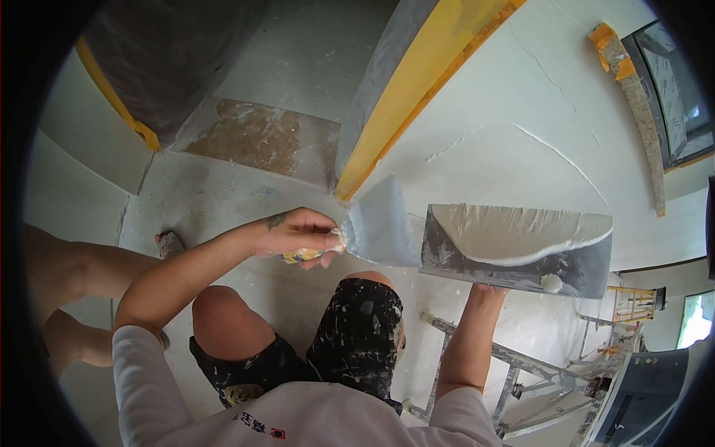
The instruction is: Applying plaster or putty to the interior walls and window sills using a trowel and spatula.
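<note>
My left hand (302,237) is closed round the handle of a wide putty knife (386,227), whose grey blade is smeared with filler and points right. Just right of the blade, a flat grey plastering trowel (514,274) lies roughly level on my right hand (489,288). Its long plate carries a thick bed of off-white plaster (525,232) along the far side, with a small lump near the front edge. The putty knife's edge is close to the trowel's left end; whether they touch, I cannot tell. Most of my right hand's fingers are hidden under the plate.
A white wall (477,164) with raised plaster lines stands ahead, its corner edged by yellow sheeting (417,97). A splattered metal ladder (514,357) is at the right. Another person's bare legs (82,272) are close on the left. A plaster-crusted strip (633,112) borders the window.
</note>
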